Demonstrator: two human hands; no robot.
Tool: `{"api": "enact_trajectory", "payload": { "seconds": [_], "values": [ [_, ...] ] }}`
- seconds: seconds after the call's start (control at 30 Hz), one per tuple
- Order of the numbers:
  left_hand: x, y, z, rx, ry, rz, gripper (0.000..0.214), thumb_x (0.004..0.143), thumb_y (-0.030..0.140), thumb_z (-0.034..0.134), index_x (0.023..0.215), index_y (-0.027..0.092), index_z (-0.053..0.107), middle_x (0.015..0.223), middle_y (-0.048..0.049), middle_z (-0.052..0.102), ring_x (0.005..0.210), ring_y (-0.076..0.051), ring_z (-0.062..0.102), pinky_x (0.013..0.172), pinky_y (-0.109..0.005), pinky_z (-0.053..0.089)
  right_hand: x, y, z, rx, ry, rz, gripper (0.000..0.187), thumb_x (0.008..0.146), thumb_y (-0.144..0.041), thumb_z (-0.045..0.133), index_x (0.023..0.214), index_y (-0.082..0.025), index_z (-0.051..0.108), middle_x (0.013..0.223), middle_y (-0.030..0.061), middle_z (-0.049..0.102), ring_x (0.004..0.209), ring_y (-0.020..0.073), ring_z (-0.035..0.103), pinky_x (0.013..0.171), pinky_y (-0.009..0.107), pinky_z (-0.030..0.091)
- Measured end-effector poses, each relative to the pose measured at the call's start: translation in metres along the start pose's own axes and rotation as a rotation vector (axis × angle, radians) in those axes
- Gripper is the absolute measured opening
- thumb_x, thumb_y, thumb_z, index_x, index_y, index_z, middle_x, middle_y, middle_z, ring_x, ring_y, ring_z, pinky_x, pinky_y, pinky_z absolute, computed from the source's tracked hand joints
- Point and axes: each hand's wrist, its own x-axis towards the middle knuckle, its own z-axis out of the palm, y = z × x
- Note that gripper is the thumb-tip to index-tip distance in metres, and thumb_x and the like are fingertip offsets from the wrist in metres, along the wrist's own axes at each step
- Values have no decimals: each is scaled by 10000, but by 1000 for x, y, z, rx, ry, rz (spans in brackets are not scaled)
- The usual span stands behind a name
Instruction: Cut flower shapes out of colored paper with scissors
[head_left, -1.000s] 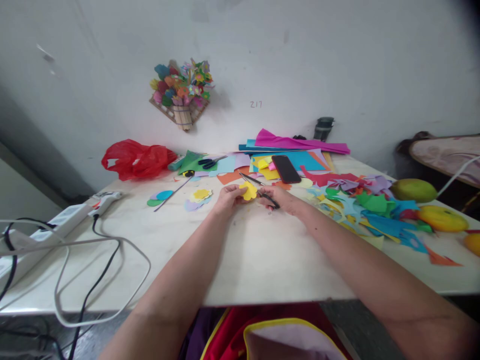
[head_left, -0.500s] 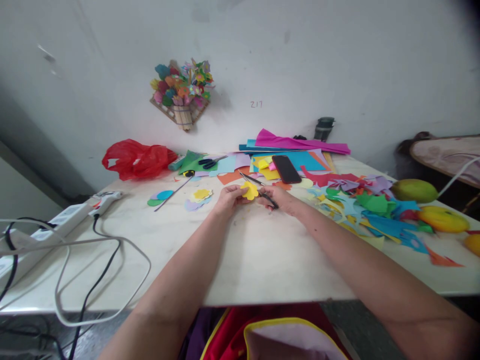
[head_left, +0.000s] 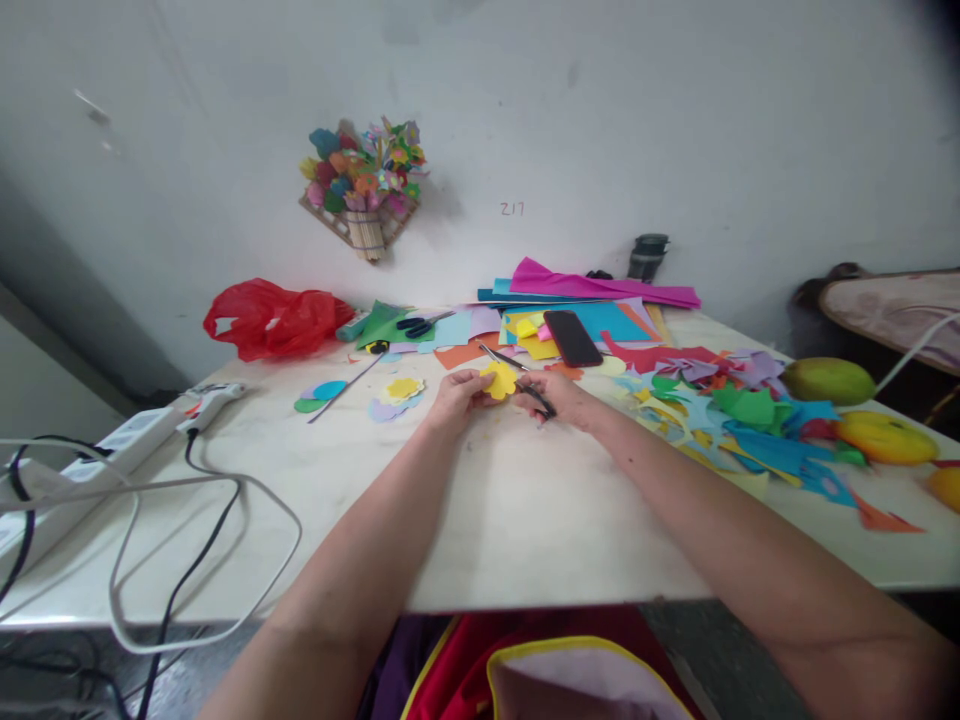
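Over the middle of the table, my left hand point(head_left: 460, 394) pinches a yellow paper flower point(head_left: 498, 380) by its left side. My right hand point(head_left: 559, 394) grips a pair of scissors point(head_left: 534, 396) with dark handles, its blades pointing away to the upper left, close to the flower's right edge. Whether the blades touch the paper I cannot tell. Left of my left hand lies a stack of pale cut shapes with another yellow flower point(head_left: 405, 388) on top. Blue and green paper circles point(head_left: 330, 390) lie farther left beside a thin purple strip.
Behind my hands are coloured sheets, a phone point(head_left: 573, 338) and second scissors point(head_left: 420, 325). Paper scraps point(head_left: 739, 405) and mangoes point(head_left: 885, 438) cover the right side. At left are a red plastic bag point(head_left: 277, 318), a power strip point(head_left: 135, 430) and looped cables point(head_left: 292, 540).
The yellow flower and both hands have barely shifted; the flower looks slightly turned. Both hands keep their holds, and the things around them stay put.
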Motion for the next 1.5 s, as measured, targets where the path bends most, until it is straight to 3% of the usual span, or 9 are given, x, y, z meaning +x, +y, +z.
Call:
{"api": "enact_trajectory", "payload": {
  "seconds": [0.17, 0.37, 0.57, 0.93, 1.13, 1.5],
  "values": [
    [2, -1, -2, 49, 8, 14, 358, 491, 321, 902, 605, 123, 627, 636, -64, 691, 546, -145, 626, 555, -270, 518, 0, 0, -3, -16, -12, -6, 312, 614, -245, 832, 777, -164, 579, 479, -51, 545, 381, 75, 476, 348, 175, 413],
    [-2, 0, 0, 103, -48, 9, 365, 467, 317, 909, 597, 121, 630, 575, -46, 656, 507, -128, 599, 495, -234, 459, -7, -9, -9, -91, -89, -5, 282, 707, -327, 780, 802, -160, 574, 560, -20, 621, 392, 74, 534, 289, 157, 234],
    [-3, 1, 3, 94, -40, 8, 351, 442, 295, 907, 597, 129, 640, 564, -34, 651, 486, -112, 569, 473, -224, 420, -5, -5, -13, -124, -152, -38, 282, 735, -352, 763, 796, -158, 567, 598, -12, 634, 419, 71, 554, 294, 156, 233],
    [-3, 2, 3, 49, -1, 36, 364, 484, 326, 886, 593, 140, 593, 599, -43, 648, 533, -133, 582, 516, -256, 438, -6, -7, -10, -106, -110, 4, 284, 696, -290, 777, 885, -152, 616, 567, -26, 620, 387, 72, 537, 282, 147, 235],
    [-1, 1, 1, 6, 15, 45, 350, 491, 310, 885, 609, 129, 610, 635, -58, 667, 572, -141, 605, 525, -249, 446, -8, -10, -8, -118, -94, 13, 306, 647, -274, 807, 842, -156, 603, 539, -36, 595, 386, 84, 543, 284, 145, 237],
    [-1, 0, 2, -24, 32, 24, 347, 499, 259, 878, 562, 140, 559, 628, -59, 669, 563, -146, 609, 545, -264, 465, -6, -10, -3, -50, -98, -8, 304, 610, -218, 822, 784, -152, 582, 527, -66, 544, 396, 58, 476, 374, 175, 436]
  ]
}}
